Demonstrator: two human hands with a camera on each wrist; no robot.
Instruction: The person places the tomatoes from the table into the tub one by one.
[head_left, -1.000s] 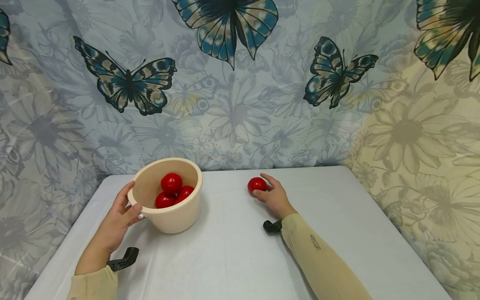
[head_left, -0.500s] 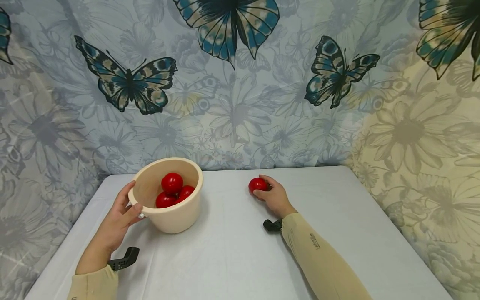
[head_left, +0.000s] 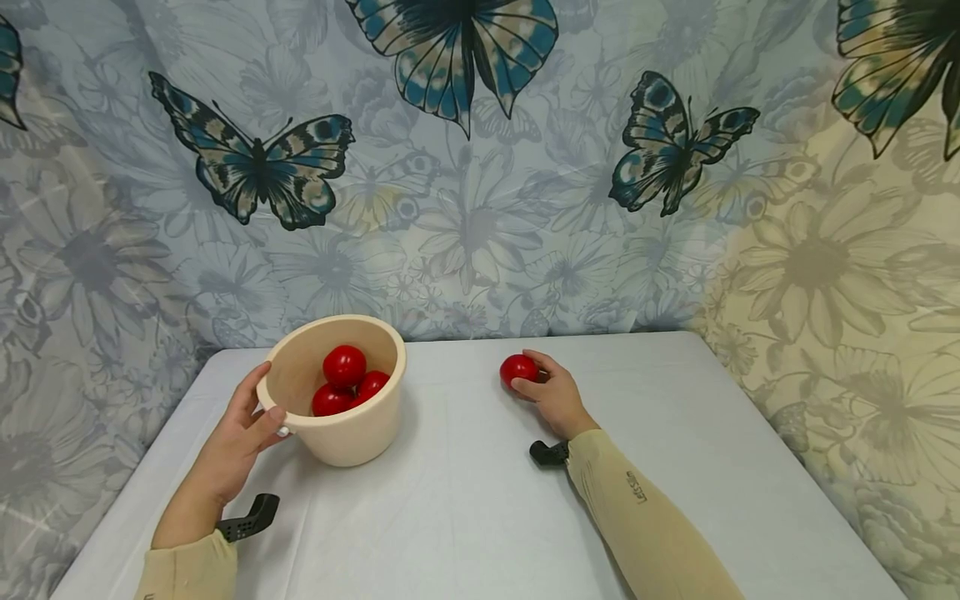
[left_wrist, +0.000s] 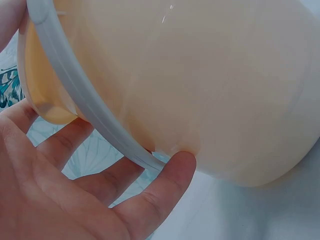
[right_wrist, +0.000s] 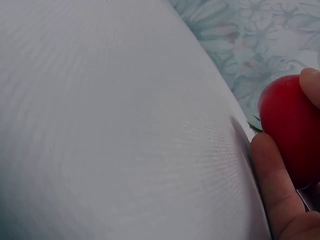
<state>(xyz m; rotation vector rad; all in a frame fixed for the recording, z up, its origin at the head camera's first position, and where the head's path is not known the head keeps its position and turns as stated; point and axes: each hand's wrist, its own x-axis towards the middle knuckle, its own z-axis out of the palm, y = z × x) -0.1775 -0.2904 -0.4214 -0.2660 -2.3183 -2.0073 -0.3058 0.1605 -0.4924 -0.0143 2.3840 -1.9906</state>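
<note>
A cream plastic bucket (head_left: 347, 439), tilted toward me, stands on the left of the table with its mouth facing up. My left hand (head_left: 234, 437) holds its left rim. In the left wrist view, a pale bail handle (left_wrist: 82, 92) runs along the bucket, and the fingertips reach its wall and rim. Inside lie red tomatoes; one tomato (head_left: 344, 367) rests on two others. To the right of the bucket, my right hand (head_left: 558, 400) grips a single red tomato (head_left: 517, 372) between thumb and fingers. The right wrist view shows a bit of green stem (right_wrist: 255, 126) on it.
A white cloth (head_left: 450, 517) covers the table. Behind it hangs a bluish curtain (head_left: 480, 233) printed with flowers and butterflies, close to the table's back edge. A black wrist mount (head_left: 251, 518) sits on the left wrist, another black mount (head_left: 547, 453) on the right.
The right hand's fingers have come in around the single tomato, and hand and tomato have shifted slightly right. Left hand and bucket look almost unmoved.
</note>
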